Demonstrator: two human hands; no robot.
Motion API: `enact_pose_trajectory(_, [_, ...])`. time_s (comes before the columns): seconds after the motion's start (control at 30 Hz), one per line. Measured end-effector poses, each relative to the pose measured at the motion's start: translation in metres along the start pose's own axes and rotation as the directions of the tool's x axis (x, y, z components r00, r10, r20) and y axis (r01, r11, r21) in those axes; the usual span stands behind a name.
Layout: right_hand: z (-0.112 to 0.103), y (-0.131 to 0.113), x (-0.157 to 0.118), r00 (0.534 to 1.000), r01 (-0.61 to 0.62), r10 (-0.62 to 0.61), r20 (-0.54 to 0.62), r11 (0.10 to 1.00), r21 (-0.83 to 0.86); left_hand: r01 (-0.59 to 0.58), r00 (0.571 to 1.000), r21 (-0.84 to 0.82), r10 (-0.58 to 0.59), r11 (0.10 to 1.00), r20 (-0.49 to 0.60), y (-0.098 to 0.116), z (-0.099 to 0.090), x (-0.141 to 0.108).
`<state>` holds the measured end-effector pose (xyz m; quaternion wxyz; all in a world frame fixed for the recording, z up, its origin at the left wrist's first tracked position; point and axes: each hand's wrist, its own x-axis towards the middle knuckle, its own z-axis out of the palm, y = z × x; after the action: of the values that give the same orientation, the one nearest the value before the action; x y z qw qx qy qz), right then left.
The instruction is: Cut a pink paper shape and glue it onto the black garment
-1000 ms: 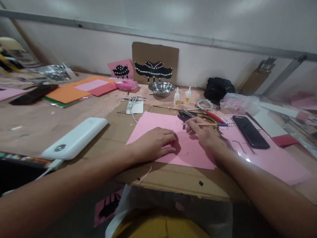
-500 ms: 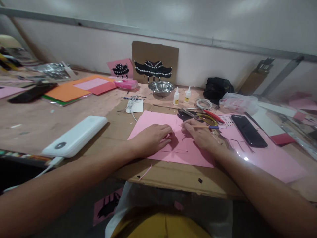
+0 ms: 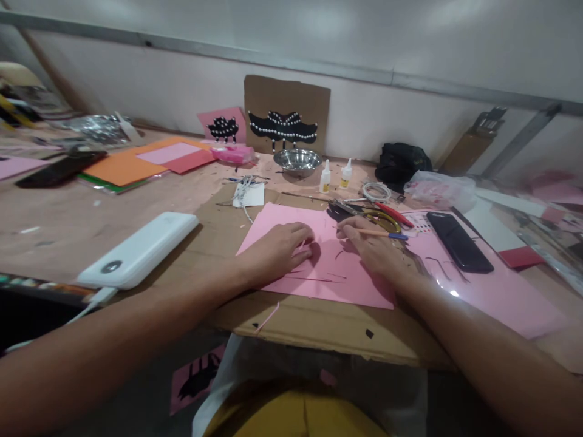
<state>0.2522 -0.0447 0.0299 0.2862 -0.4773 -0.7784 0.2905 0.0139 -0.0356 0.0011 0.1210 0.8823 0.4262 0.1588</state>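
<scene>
A pink sheet (image 3: 319, 285) lies on brown cardboard, with thin drawn lines on it. My left hand (image 3: 280, 252) rests on the sheet's left part, fingers curved and a little apart, holding nothing. On the sheet's right part, my right hand (image 3: 371, 249) pinches a pencil (image 3: 376, 232) with an orange body and a blue end. The pencil lies nearly flat across the fingers, its tip side pointing left. Scissors with yellow-green handles (image 3: 385, 220) and black scraps (image 3: 339, 212) sit just beyond this hand.
A white power bank (image 3: 139, 250) is at the left. Behind the sheet stand a metal bowl (image 3: 297, 161) and glue bottles (image 3: 325, 178). At the right lies a black phone (image 3: 459, 241). Beaded black cutouts (image 3: 282, 128) lean on the wall.
My right hand and the pencil have shifted slightly right. My left hand has drawn back a little to the left, showing more of the drawn lines.
</scene>
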Motion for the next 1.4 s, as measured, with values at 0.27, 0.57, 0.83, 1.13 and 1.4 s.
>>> enact_pose_trajectory(0.27, [-0.003, 0.007, -0.005, 0.988, 0.133, -0.126, 0.084, 0.987, -0.086, -0.188, 0.982, -0.001, 0.188, 0.982, 0.025, 0.024, -0.01, -0.005])
enact_pose_trajectory(0.57, [-0.006, -0.003, 0.002, 0.967, 0.176, -0.137, 0.214, 0.969, -0.172, -0.269, 0.954, -0.029, 0.27, 0.963, 0.126, 0.024, -0.011, -0.006])
enact_pose_trajectory(0.83, [-0.004, 0.007, -0.002, 0.992, 0.105, -0.101, 0.077, 0.994, -0.041, -0.196, 0.968, -0.004, 0.194, 0.981, 0.157, 0.019, -0.015, -0.007])
enact_pose_trajectory(1.13, [-0.003, -0.018, -0.012, 0.992, 0.051, -0.07, -0.108, 0.984, -0.173, 0.283, 0.959, -0.005, -0.283, 0.959, 0.024, -0.001, -0.018, -0.006])
enact_pose_trajectory(1.4, [0.0, -0.022, -0.01, 0.998, 0.065, -0.067, 0.003, 0.948, -0.313, 0.342, 0.939, -0.092, -0.345, 0.935, -0.013, -0.023, -0.011, 0.013])
